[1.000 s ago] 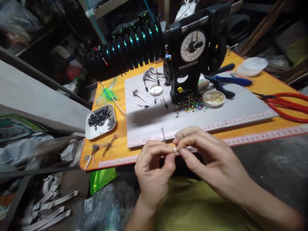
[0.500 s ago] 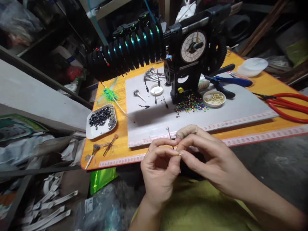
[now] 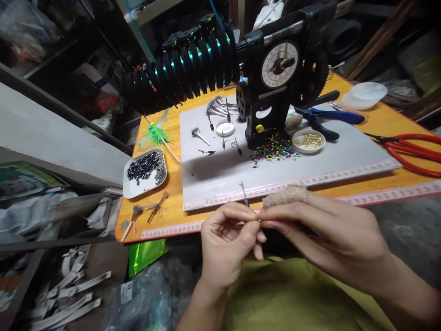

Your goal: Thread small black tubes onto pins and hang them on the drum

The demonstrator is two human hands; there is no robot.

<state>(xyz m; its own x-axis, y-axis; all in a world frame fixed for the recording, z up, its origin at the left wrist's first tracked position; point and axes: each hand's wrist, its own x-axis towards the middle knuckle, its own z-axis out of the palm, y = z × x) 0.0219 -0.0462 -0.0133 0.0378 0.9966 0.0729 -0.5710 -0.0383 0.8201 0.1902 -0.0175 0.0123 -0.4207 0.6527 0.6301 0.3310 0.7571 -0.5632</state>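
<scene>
My left hand [image 3: 227, 243] is closed, thumb and index fingertip pinched together on a tiny gold piece [image 3: 259, 221]. At the same spot the thumb and a finger of my right hand [image 3: 320, 225] press together, so the fingertips of both hands touch. A beige wrapping covers the right index finger, which stretches above the pinch. From behind my left index finger rises a thin dark stem [image 3: 244, 193] with a forked tip; its lower end is hidden. Similar dark stemmed pieces [image 3: 238, 147] lie or stand on the white board [image 3: 220, 172] beyond.
A black geared machine with a dial [image 3: 279, 64] stands over coloured-head pins [image 3: 275, 149]. Near it are a dish of gold bits [image 3: 309, 141], blue-handled pliers [image 3: 330, 115] and red-handled scissors [image 3: 413, 147]. A white tray [image 3: 138, 191] of black tubes sits left.
My right hand has shifted right and flattened, its wrapped finger now stretched out. The left hand's lower fingers have come into sight below the pinch. The gold piece shows less between the fingertips.
</scene>
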